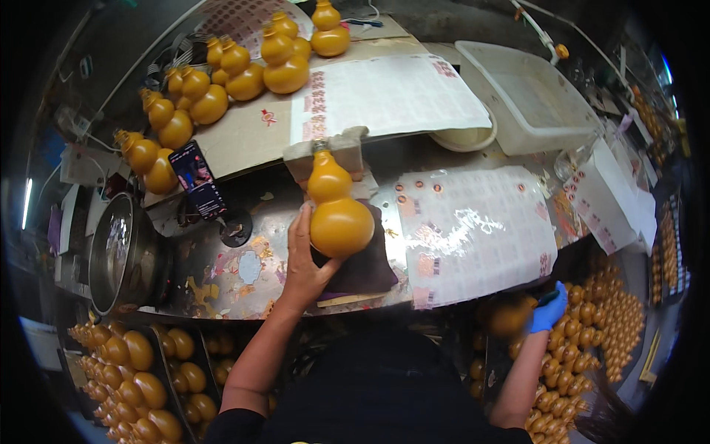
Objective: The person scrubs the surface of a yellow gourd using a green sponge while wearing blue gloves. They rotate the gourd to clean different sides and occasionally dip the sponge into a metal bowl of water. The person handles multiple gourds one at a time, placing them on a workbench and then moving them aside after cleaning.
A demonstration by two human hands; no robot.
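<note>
A shiny amber gourd-shaped bottle [341, 226] lies tilted on a dark cloth pad [381, 274], its neck toward a pale block [344, 152]. My bare left hand [302, 255] is closed around the bottle's lower left side, with the thumb beneath its base. Off to the right, below the table edge, my right hand [546, 315] wears a blue glove. Its fingers are curled at a small dark thing [548, 297] that I cannot identify. Beside that hand is another amber gourd bottle [509, 316], smeared by motion; whether the hand touches it is unclear.
Sticker sheets [473, 233] cover the table's right part. More gourd bottles [287, 72] stand on the raised cardboard-topped board. A phone [196, 180] on a stand and a metal basin [118, 255] are at left, a plastic tub [529, 96] far right. Many bottles [140, 392] crowd below.
</note>
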